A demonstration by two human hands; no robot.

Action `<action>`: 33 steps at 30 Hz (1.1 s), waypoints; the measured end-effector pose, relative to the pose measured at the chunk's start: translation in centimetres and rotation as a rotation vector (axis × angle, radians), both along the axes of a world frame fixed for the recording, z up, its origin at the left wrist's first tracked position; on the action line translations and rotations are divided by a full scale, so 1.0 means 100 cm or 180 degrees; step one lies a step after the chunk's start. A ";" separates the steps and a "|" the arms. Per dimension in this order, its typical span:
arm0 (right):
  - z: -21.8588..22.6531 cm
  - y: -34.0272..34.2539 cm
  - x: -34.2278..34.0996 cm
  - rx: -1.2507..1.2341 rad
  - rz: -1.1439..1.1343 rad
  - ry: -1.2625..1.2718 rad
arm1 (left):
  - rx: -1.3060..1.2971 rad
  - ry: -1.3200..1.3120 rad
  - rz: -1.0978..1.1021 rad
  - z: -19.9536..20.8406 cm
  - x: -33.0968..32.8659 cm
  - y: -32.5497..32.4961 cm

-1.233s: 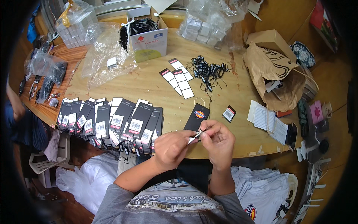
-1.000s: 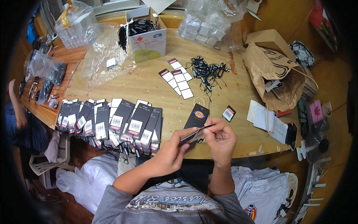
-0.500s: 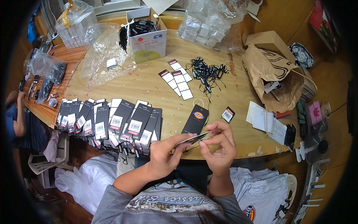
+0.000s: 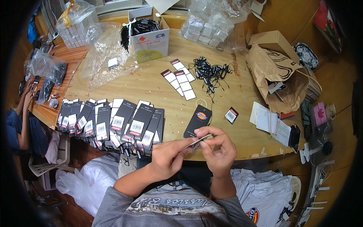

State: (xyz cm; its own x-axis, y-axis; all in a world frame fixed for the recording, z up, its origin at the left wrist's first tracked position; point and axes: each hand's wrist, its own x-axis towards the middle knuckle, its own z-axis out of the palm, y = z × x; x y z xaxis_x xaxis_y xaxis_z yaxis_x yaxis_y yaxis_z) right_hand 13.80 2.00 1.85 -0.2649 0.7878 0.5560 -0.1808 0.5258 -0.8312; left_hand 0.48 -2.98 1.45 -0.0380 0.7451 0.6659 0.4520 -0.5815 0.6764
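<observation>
Thin hang tags (image 4: 197, 141), seen nearly edge-on, are pinched between my two hands above the table's near edge. My left hand (image 4: 168, 154) grips their left end between thumb and fingers. On the other end, my right hand (image 4: 220, 152) is closed with its thumb and fingertips. How many tags there are, and their printed faces, I cannot make out. Just beyond my fingers lies a black hang tag (image 4: 197, 122) with a cord loop and a coloured logo. A small black-and-white label tag (image 4: 231, 115) rests to its right.
Rows of black barcoded tags (image 4: 123, 117) lie at left. Beyond my hands are white label strips (image 4: 184, 86) and a tangle of black cords (image 4: 210, 73). A box of cords (image 4: 151, 47) stands farther back. A paper bag (image 4: 276, 72) sits right. Another person's arms (image 4: 25, 113) show far left.
My right hand has drawn in closer to my left, and the tags between them have tilted. At far left, the other person's arms have shifted.
</observation>
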 end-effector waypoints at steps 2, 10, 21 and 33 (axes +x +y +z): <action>0.003 0.004 0.001 0.0323 -0.0143 -0.0287 | -0.0166 0.0002 -0.0055 0.005 0.000 -0.002; 0.001 0.001 0.005 0.1201 -0.0853 -0.0564 | -0.0518 -0.0860 0.0031 0.013 -0.004 0.001; 0.004 -0.006 0.004 0.1590 -0.1113 -0.0776 | -0.0111 -0.1119 -0.0193 0.012 0.003 0.000; 0.000 -0.018 -0.005 0.0454 -0.0748 0.0067 | 0.0190 -0.0784 -0.0133 0.014 0.004 -0.004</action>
